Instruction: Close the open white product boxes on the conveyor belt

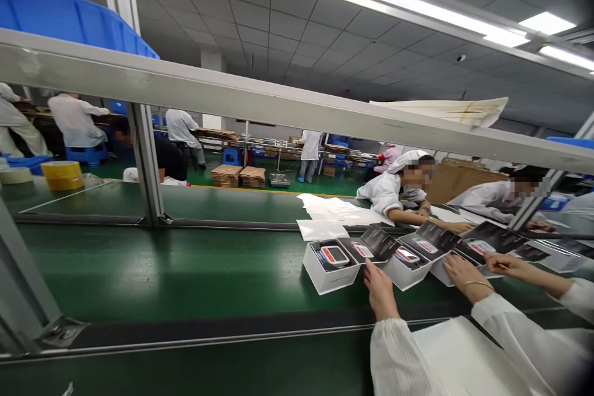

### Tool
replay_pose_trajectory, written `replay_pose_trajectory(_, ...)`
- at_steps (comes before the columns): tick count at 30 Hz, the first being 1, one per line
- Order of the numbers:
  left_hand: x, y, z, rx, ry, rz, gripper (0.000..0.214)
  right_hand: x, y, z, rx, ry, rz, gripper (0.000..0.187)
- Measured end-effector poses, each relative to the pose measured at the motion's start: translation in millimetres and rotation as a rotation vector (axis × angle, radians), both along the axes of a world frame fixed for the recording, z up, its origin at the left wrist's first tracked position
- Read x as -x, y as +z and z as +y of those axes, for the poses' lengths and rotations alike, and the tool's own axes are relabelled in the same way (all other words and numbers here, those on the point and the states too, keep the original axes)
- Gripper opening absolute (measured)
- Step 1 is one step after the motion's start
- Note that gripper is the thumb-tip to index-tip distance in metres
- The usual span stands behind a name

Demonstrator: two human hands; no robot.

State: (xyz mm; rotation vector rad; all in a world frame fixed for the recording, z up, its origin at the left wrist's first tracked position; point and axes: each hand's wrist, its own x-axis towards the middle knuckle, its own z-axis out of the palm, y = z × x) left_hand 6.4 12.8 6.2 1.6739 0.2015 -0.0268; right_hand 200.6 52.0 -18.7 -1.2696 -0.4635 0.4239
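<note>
Several white boxes with raised black lids stand in a row on the green belt. In the leftmost box [327, 278] sits a pale device [335, 255] with a grey window and a red mark. My left hand [381, 291] comes up from below, its fingers extended and touching the lower edge of a printed black lid [381, 244]. Further right, my right hand [466, 275], with a bracelet at the wrist, rests its fingers along a white box [443, 271]; its fingertips are partly hidden. Between them, another open white box [406, 271] holds a similar device.
A co-worker's hand [510, 265] reaches in from the right at the boxes. Across the belt [162, 278], a person in white [385, 192] leans over white sheets [343, 209]. A metal rail [260, 96] and a post [147, 167] cross the view. Yellow tape rolls [62, 176] stand left.
</note>
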Motion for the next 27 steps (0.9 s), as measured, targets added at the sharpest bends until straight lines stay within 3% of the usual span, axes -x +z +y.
replay_pose_trajectory(4, -20, 24.6, 43, -0.173, 0.159, -0.034, 0.032, 15, -4.5, 19, -0.042, 0.218, 0.104, 0.038)
replay_pose_trajectory(6, -24, 33.2, 55, -0.254, 0.225, -0.056, 0.042, 26, -2.8, 22, -0.050, 0.233, 0.080, 0.038)
replay_pose_trajectory(8, -19, 36.7, 58, -0.326, 0.289, -0.078, 0.039, 37, -2.0, 21, -0.009, 0.207, 0.030, 0.040)
replay_pose_trajectory(13, 42, 29.8, 28, -0.490, 0.458, -0.140, 0.041, 64, -3.9, 17, 0.093, 0.130, -0.183, 0.058)
replay_pose_trajectory(17, 92, 32.1, 15, -0.650, 0.638, -0.207, 0.039, 81, -1.8, 15, 0.087, 0.326, -0.340, 0.064)
replay_pose_trajectory(21, 94, 36.2, 57, -1.003, 0.848, -0.202, 0.060, 93, 0.9, 14, 0.158, 0.408, -0.408, 0.060)
replay_pose_trajectory(24, 84, 23.4, 94, -0.968, 0.859, -0.092, 0.076, 101, -0.6, 18, 0.202, 0.414, -0.399, 0.061)
replay_pose_trajectory(27, 86, 2.3, 108, -0.880, 0.900, -0.062, 0.083, 109, -3.4, 25, 0.214, 0.434, -0.396, 0.066)
